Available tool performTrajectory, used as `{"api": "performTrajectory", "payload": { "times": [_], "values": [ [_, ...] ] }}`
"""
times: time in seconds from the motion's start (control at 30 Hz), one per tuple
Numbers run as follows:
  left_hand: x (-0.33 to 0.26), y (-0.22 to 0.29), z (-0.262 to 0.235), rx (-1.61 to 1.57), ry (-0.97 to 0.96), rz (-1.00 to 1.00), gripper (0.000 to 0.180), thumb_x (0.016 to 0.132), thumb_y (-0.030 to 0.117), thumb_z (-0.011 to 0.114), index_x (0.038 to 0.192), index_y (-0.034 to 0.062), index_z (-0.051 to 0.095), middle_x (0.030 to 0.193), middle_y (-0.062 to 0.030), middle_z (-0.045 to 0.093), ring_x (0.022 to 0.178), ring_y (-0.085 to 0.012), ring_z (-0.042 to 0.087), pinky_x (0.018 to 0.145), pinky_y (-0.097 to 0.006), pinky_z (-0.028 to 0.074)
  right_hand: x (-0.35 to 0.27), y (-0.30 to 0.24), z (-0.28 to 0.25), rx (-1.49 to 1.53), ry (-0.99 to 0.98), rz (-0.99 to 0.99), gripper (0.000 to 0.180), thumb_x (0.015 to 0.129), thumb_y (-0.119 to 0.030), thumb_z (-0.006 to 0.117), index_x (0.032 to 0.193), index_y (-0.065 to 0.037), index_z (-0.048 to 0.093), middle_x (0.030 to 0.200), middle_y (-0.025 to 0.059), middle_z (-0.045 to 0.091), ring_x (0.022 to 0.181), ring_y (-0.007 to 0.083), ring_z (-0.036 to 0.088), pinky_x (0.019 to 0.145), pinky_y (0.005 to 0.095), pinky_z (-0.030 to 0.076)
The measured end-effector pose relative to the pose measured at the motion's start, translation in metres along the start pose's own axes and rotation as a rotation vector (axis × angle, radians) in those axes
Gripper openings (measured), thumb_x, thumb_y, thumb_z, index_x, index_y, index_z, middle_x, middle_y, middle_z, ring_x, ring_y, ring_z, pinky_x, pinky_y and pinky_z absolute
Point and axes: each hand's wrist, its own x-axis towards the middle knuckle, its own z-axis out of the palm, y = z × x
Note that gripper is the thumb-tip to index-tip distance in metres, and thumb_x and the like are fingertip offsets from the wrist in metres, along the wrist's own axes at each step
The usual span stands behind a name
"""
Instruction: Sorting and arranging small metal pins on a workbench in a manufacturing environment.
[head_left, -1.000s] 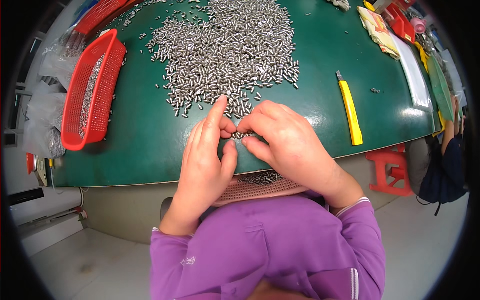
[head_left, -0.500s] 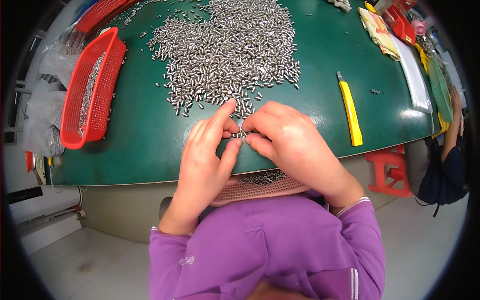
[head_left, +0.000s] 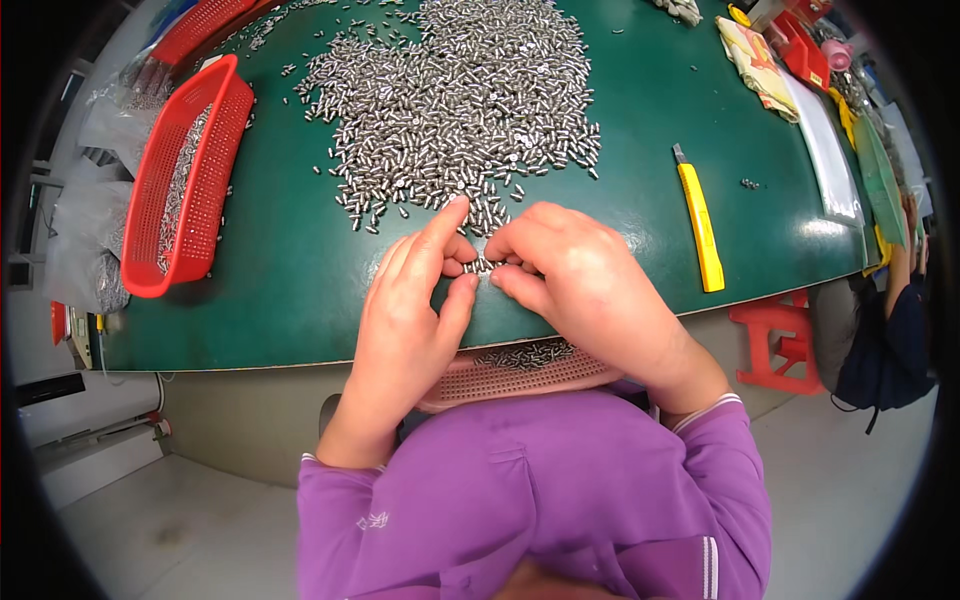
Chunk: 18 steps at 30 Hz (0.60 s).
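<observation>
A large heap of small silvery metal parts (head_left: 460,100), short and bullet-shaped, spreads over the green tabletop (head_left: 280,310). Just on my side of its near tip, a short row of the same small metal parts (head_left: 482,266) lies between my fingertips. My left hand (head_left: 405,285) has its thumb and a curled finger closed about the row's left end, while its index finger points up toward the heap. At the right end, my right hand (head_left: 575,265) pinches with thumb and index finger; its other fingers are curled under. The fingertips partly hide the row.
On the left stands a red plastic basket (head_left: 135,235) with metal parts inside. A yellow box cutter (head_left: 703,230) lies to the right, blade exposed. In front of my lap is a pink basket (head_left: 470,385) of parts. Another person's arm (head_left: 900,265) shows at far right, near a red stool (head_left: 775,340).
My hands stay nearly in place. The fingertips have shifted slightly around the small row, and a little more of it shows between them.
</observation>
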Motion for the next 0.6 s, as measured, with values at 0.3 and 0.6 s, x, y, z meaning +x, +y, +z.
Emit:
{"api": "performTrajectory", "payload": {
  "times": [0.3,0.6],
  "values": [
    [0.0012,0.0044,-0.0033,-0.005,-0.026,0.007,0.073,0.080,-0.013,0.067,0.148,0.0042,0.048,0.105,-0.0105,0.065,0.088,-0.0221,0.062,0.083,-0.037,0.054,0.0005,0.0001,-0.0020,0.002,0.005,-0.010,0.017,0.085,-0.006,0.070,0.101,-0.001,0.068,0.093,0.0161,0.068,0.091,0.0380,0.066,0.081,0.0474,0.054],
    [-0.0016,0.0032,-0.0065,-0.029,-0.012,0.001,0.074,0.081,-0.014,0.067,0.149,0.0041,0.047,0.106,-0.0111,0.065,0.089,-0.0215,0.064,0.083,-0.035,0.055,-0.0008,0.0012,-0.0001,0.015,0.053,-0.012,0.015,0.087,-0.006,0.068,0.101,-0.001,0.068,0.093,0.0154,0.070,0.089,0.0366,0.068,0.080,0.0463,0.055]
  ]
}}
